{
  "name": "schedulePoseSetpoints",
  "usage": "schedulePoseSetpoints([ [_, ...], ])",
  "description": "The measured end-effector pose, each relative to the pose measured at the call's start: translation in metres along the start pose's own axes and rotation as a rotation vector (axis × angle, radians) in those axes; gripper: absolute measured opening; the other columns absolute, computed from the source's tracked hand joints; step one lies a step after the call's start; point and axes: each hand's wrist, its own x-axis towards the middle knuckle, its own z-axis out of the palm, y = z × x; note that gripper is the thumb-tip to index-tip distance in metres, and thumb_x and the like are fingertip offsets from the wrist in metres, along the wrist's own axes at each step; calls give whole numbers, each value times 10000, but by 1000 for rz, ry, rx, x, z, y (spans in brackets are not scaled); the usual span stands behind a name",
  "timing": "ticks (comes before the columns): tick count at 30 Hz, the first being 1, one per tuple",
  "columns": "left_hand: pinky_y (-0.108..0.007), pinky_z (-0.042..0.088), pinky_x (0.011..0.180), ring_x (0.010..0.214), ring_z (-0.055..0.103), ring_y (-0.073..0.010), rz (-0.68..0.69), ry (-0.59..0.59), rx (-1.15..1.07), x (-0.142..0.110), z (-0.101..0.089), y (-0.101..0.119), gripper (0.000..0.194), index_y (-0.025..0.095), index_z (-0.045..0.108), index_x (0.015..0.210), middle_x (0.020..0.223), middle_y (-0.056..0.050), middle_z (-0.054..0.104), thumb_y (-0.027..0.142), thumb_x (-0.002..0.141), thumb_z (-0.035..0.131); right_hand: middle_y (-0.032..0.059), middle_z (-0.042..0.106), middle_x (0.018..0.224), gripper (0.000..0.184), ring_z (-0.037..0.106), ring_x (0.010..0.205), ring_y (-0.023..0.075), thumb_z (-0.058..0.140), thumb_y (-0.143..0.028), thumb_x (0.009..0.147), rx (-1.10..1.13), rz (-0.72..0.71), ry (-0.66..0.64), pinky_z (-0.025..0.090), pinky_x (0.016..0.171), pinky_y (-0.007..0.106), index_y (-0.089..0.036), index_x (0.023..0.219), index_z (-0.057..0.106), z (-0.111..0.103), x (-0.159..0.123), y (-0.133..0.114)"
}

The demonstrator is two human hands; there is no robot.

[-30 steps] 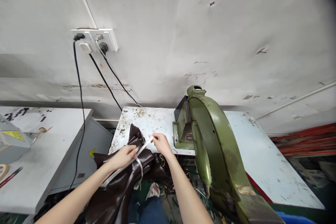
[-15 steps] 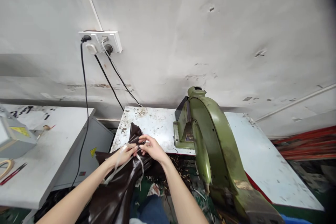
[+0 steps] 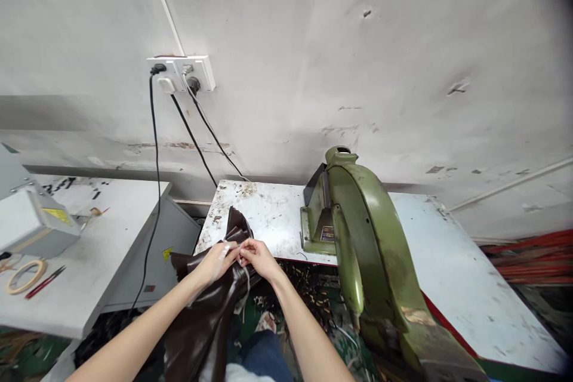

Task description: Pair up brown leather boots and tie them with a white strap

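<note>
A dark brown, glossy leather-like sheet [image 3: 201, 325] is gathered into a bunch in front of me, its pleated top end flaring out near the white table. A pale, ribbon-like strip [image 3: 246, 287] passes round the gathered part, with a loose end hanging below my fingers. My left hand [image 3: 218, 262] is closed, its fingers pinching the strip against the bunch. Touching it, my right hand [image 3: 259, 258] pinches the strip too, thumb and fingertips together. Where the strip crosses between the fingertips is hidden.
A large green machine [image 3: 385, 239] stands on the white table [image 3: 273, 209] to the right. At left, another table [image 3: 120, 203] bears a grey box [image 3: 45, 221], a tape roll [image 3: 27, 276] and red-handled tweezers [image 3: 45, 282]. Black cables [image 3: 154, 191] hang from a wall socket [image 3: 181, 71]. Scraps [image 3: 308, 289] litter the floor.
My right hand's fingers have come together from a more spread pose, and both hands are now closer, fingertips meeting at the strip. The view has shifted slightly left.
</note>
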Motion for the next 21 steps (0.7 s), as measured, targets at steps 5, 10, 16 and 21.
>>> schedulePoseSetpoints([
  [5, -397, 498, 865, 870, 597, -180, 25, 104, -1, -12, -3, -6, 412, 153, 599, 865, 951, -50, 617, 534, 983, 494, -62, 555, 656, 208, 512, 501, 68, 643, -326, 962, -106, 9, 56, 470, 496, 202, -131, 891, 624, 7, 0, 0],
  [10, -378, 501, 835, 819, 596, -171, -12, 105, 6, 1, 0, -13, 435, 155, 578, 751, 830, -23, 605, 522, 977, 522, -24, 633, 766, 194, 573, 619, 96, 693, -310, 921, -187, -56, 13, 521, 624, 255, -133, 849, 664, 7, -10, -14],
  [16, -369, 512, 820, 817, 607, -171, -29, 1, -15, -5, -13, 9, 434, 145, 612, 783, 858, -26, 624, 528, 972, 535, -31, 628, 733, 231, 607, 637, 112, 695, -337, 921, -105, 2, -54, 552, 678, 291, -126, 838, 655, 1, -7, -12],
  [21, -360, 527, 842, 885, 637, -174, 18, -262, -12, -25, -51, 20, 380, 148, 630, 694, 972, -51, 693, 458, 911, 658, -22, 651, 752, 230, 643, 681, 120, 697, -323, 923, 5, 92, -153, 574, 716, 310, -128, 817, 638, -10, -2, -14],
])
